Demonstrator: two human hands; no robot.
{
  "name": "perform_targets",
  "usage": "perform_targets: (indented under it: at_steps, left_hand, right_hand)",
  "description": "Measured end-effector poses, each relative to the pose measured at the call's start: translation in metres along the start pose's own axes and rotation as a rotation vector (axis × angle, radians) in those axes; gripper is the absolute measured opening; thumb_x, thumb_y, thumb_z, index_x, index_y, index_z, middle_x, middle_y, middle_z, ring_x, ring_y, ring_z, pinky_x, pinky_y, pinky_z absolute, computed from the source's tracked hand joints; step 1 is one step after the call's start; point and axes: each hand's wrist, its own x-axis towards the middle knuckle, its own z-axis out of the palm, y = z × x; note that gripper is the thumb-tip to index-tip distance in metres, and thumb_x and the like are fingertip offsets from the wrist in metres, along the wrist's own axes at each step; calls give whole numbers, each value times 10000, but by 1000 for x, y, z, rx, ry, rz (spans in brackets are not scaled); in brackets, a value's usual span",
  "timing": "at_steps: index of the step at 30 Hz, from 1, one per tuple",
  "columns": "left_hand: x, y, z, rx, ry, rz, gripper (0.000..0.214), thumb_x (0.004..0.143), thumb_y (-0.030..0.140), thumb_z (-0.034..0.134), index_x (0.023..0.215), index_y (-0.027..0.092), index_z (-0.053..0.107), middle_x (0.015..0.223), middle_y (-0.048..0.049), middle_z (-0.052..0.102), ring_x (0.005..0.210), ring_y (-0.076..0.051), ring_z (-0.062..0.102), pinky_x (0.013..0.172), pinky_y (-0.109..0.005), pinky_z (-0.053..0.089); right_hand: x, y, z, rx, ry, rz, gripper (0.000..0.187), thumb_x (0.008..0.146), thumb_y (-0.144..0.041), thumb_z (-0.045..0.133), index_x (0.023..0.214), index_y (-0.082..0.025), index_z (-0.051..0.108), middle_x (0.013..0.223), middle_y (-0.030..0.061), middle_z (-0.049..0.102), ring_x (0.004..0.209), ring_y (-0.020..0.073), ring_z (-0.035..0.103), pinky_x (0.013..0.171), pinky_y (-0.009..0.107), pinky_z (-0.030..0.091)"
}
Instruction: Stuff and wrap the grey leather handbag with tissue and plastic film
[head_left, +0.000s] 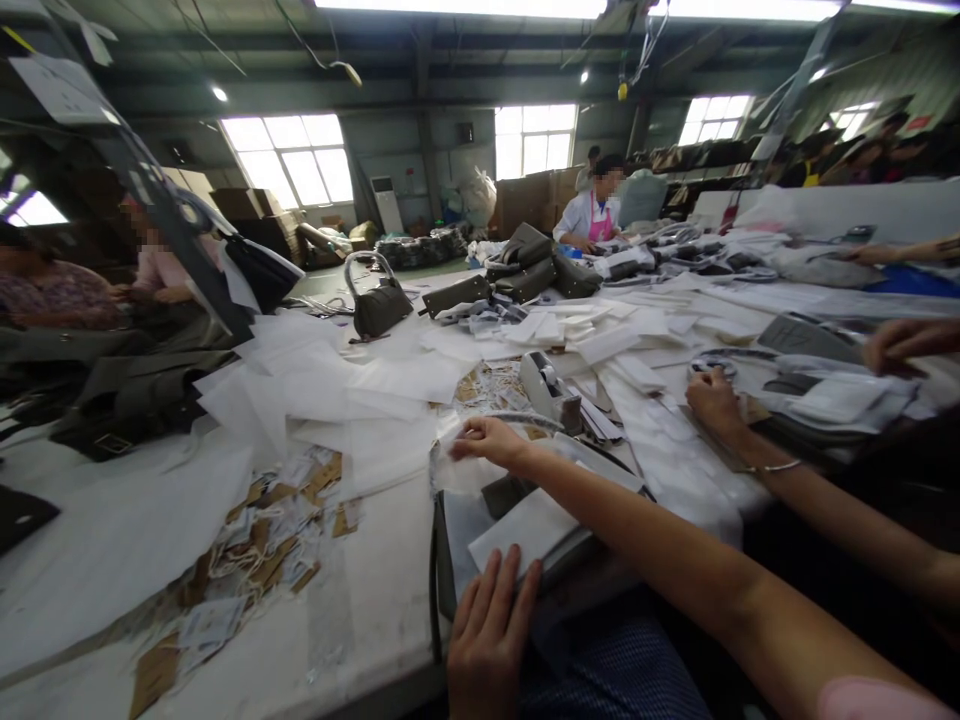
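Observation:
A grey handbag (501,494) lies flat at the near table edge, its strap (435,580) hanging along the left side. A white paper sheet (525,525) rests on it. My left hand (489,632) lies flat on the near end of the bag and sheet, fingers stretched out. My right hand (487,440) reaches across from the right, its fingers pinched on a translucent wrapping sheet (459,468) at the bag's far end.
White sheets (360,400) and torn cardboard tags (262,545) litter the table (360,610). A tape dispenser (549,388) stands behind the bag. Grey handbags (379,305) stand further back. A co-worker's braceleted arm (750,440) reaches in at right; other people sit left and far back.

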Motion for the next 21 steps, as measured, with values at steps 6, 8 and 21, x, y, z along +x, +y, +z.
perform_targets:
  at_steps: [6,8,21]
  left_hand:
    - [14,8,1,-20,8,-55,455,1007,108,316,1381,265,520,1410,3,538,1224,-207,581,905,-325,553]
    - [19,13,3,-24,21,-70,467,1005,95,298,1370,267,534,1402,6,546,1215,-204,588,897,-324,555]
    - [19,12,4,-42,-32,-36,462,1012,106,273,1378,240,523,1404,-6,551,1236,-205,570,901,-330,545]
  right_hand:
    - [-9,-2,7,105,-68,-113,539,551,-558,857,856,-132,731,802,55,759,784,193,715,875,362,537]
    - [-5,0,6,123,-39,-136,522,549,-573,848,805,-132,736,779,49,755,763,188,708,886,373,532]
    - [-73,-22,-8,-76,-154,-320,233,791,-387,762,871,-169,783,873,45,772,844,193,712,853,317,546]
